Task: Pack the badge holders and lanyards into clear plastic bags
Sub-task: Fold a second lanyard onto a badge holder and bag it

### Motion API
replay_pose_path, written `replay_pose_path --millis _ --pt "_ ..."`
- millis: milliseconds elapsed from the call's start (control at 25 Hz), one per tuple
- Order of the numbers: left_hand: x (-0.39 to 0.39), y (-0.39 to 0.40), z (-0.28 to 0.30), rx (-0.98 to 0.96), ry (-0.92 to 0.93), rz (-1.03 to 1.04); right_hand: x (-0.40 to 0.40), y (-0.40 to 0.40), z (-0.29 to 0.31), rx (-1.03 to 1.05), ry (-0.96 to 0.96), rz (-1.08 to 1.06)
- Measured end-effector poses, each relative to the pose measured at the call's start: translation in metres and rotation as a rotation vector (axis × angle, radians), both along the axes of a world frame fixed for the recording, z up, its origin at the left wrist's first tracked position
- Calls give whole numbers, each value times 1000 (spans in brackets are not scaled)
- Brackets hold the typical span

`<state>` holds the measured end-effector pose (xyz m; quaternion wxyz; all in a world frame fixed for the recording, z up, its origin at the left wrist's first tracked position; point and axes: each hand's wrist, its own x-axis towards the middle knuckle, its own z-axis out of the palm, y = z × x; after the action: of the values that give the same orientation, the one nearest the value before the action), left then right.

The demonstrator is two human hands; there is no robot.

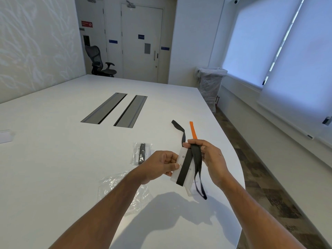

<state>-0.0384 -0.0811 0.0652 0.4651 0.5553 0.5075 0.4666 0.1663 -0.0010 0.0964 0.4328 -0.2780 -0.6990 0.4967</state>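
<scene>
Left hand point(160, 165) grips the badge holder point(182, 169); right hand point(209, 156) pinches the black lanyard point(195, 155) across it, above the table point(53, 159).

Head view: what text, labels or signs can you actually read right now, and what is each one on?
"To" and "rk": fragments on the badge holder held in both hands; the black lanyard covers the middle.
Red sign on the far wall: white text, too blurred to read.
Blue door labels: too small to read.
Packed bag on the table: no readable text.
</scene>
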Motion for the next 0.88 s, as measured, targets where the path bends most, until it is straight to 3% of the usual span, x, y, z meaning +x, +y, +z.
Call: replay_pose_path --millis 200,400,720,880 --pt "0 -3 5 34 -57 -25 -1 -5 -10 -180 5 -81" --pt "3 -3 12 87 -218 -4 -7 -18 -21 2 -152 -26" --pt "7 3 16 128 -259 214 -15 -30 -42 -59 -136 -41" --pt "7 10 21 129 -289 380 -15 -34 -48 -70 -260 -32"
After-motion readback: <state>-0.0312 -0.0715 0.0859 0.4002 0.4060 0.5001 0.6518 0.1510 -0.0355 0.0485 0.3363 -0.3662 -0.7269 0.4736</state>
